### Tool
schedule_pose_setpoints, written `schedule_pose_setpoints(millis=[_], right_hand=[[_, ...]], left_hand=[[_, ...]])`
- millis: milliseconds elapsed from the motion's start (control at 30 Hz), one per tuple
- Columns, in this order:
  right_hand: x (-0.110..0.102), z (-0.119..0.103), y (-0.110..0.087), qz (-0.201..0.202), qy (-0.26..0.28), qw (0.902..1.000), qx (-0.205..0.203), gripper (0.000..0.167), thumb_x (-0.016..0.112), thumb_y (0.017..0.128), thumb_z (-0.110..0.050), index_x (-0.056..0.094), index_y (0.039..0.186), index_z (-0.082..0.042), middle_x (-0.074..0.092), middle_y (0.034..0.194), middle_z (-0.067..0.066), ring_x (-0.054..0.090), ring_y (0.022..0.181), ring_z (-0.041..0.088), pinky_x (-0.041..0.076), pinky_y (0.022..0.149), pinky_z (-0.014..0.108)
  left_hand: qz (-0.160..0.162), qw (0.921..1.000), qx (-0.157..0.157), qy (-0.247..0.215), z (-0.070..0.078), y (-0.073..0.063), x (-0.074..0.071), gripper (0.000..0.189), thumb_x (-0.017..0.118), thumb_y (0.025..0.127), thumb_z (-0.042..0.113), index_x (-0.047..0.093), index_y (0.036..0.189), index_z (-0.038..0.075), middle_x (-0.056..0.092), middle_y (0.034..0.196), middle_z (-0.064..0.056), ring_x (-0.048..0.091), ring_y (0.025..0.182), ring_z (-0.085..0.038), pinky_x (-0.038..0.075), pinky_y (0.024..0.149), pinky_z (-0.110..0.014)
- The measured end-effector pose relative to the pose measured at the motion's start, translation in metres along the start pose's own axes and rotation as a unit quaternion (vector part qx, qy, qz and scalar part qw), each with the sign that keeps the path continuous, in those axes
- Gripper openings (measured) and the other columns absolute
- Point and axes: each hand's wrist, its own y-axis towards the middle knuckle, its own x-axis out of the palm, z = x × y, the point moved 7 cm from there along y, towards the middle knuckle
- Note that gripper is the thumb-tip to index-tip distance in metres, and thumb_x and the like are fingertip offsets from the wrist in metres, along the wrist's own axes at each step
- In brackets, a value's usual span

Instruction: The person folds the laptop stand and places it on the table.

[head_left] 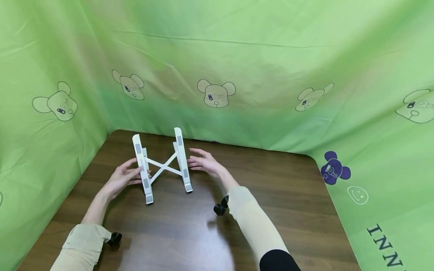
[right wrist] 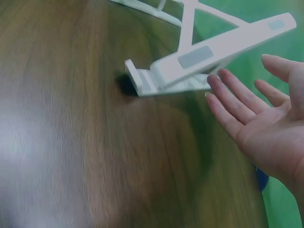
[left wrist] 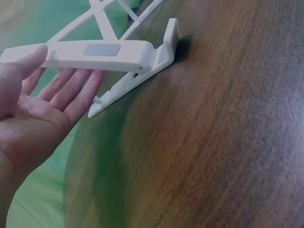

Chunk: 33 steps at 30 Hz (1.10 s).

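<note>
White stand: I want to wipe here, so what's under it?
Under the white stand: brown tabletop, plus fingers of the left hand; whatever the stand covers can't be seen.

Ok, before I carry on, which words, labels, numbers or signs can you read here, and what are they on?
"INN": dark letters on the green cloth at the right, running down to the picture's bottom edge.
Smiley face, no words made out: same cloth, below the purple bear head.
Lettering on the purple bear head and the pale bear heads: too small and blurred to read.
White stand: no text visible.
</note>
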Motion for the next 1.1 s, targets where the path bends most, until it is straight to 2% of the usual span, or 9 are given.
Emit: schedule_pose_setpoints(millis=[67,100,200,267,367,433,633,867,1100], right_hand=[[0.006,0.0,0.004,0.001,0.002,1.0,0.005,0.059,0.049,0.116,-0.008,0.031,0.172,-0.003,0.057,0.153,0.041,0.075,0.105,0.016,0.058,0.118,0.048],[0.009,0.0,0.006,0.0,0.005,1.0,0.007,0.059,0.05,0.116,-0.008,0.032,0.172,-0.003,0.057,0.153,0.041,0.076,0.105,0.016,0.058,0.117,0.047],[0.018,0.001,0.009,-0.016,0.024,0.9995,0.011,0.057,0.048,0.117,-0.008,0.031,0.171,-0.001,0.056,0.153,0.041,0.078,0.121,0.038,0.057,0.118,0.048],[0.023,0.002,0.01,-0.026,0.039,0.9988,0.012,0.054,0.048,0.117,-0.007,0.034,0.169,0.0,0.055,0.152,0.041,0.068,0.135,0.051,0.056,0.119,0.051],[0.026,0.003,0.01,-0.034,0.047,0.9983,0.007,0.049,0.048,0.116,-0.005,0.04,0.165,0.002,0.055,0.152,0.04,0.059,0.141,0.057,0.054,0.121,0.053],[0.026,0.003,0.009,-0.03,0.042,0.9987,0.0,0.047,0.049,0.116,-0.004,0.043,0.162,0.002,0.056,0.151,0.04,0.062,0.139,0.054,0.055,0.12,0.053],[0.022,0.004,0.004,-0.003,0.036,0.999,-0.025,0.043,0.051,0.114,-0.002,0.049,0.157,0.005,0.06,0.146,0.04,0.073,0.128,0.048,0.062,0.112,0.048],[0.013,0.005,-0.001,0.024,0.039,0.9983,-0.035,0.037,0.053,0.114,-0.002,0.054,0.15,0.009,0.061,0.143,0.04,0.085,0.104,0.027,0.067,0.098,0.037],[0.003,0.005,-0.011,0.042,0.029,0.9976,-0.047,0.033,0.056,0.113,-0.002,0.057,0.144,0.011,0.064,0.14,0.04,0.085,0.103,0.031,0.066,0.102,0.045]], left_hand=[[0.0,1.0,0.004,0.003,0.001,0.001,0.001,0.037,0.057,0.115,0.014,0.048,0.151,0.011,0.086,0.116,0.002,0.081,0.108,-0.009,0.067,0.091,-0.025],[0.002,1.0,0.006,0.003,0.002,0.002,0.002,0.036,0.057,0.115,0.013,0.049,0.15,0.011,0.086,0.115,0.002,0.082,0.107,-0.01,0.067,0.09,-0.024],[0.001,0.9999,0.015,-0.001,0.003,0.002,0.004,0.029,0.058,0.114,0.01,0.055,0.143,0.015,0.087,0.113,0.001,0.083,0.104,-0.013,0.068,0.089,-0.025],[-0.001,0.9998,0.018,-0.005,0.003,0.002,0.006,0.026,0.057,0.114,0.009,0.057,0.138,0.019,0.087,0.112,0.001,0.084,0.103,-0.015,0.068,0.088,-0.026],[-0.001,0.9996,0.025,-0.01,0.003,0.002,0.008,0.024,0.057,0.114,0.007,0.06,0.132,0.022,0.087,0.111,0.0,0.084,0.101,-0.016,0.068,0.087,-0.027],[0.003,0.9996,0.027,-0.005,0.004,0.003,0.009,0.024,0.057,0.114,0.008,0.06,0.132,0.023,0.087,0.11,0.002,0.084,0.101,-0.015,0.068,0.087,-0.026],[0.012,0.9995,0.027,0.01,0.006,0.007,0.016,0.028,0.058,0.114,0.008,0.056,0.141,0.009,0.087,0.11,0.002,0.084,0.099,-0.015,0.068,0.085,-0.025],[0.018,0.9992,0.031,0.017,0.005,0.015,0.025,0.033,0.058,0.113,0.004,0.051,0.144,-0.004,0.086,0.111,0.003,0.085,0.098,-0.017,0.068,0.084,-0.026],[0.02,0.9987,0.032,0.033,0.006,0.024,0.037,0.046,0.056,0.113,0.002,0.041,0.151,-0.021,0.086,0.113,0.001,0.085,0.097,-0.015,0.068,0.083,-0.025]])
